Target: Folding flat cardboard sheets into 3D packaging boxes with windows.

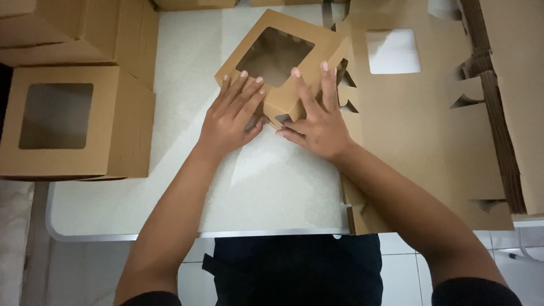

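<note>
A brown cardboard box with a square window (272, 54) lies tilted on the white table (272, 181), one corner toward me. My left hand (229, 116) presses flat on its near left side, fingers spread. My right hand (317, 116) presses on the near right side, thumb at the box's lower corner. Both hands hold the box between them.
A finished windowed box (68, 122) stands at the left, with more brown boxes (73, 31) behind it. Flat unfolded box blanks (425, 130) lie at the right, beside a thick stack of blanks (504, 113). The table's front edge (198, 233) is near my body.
</note>
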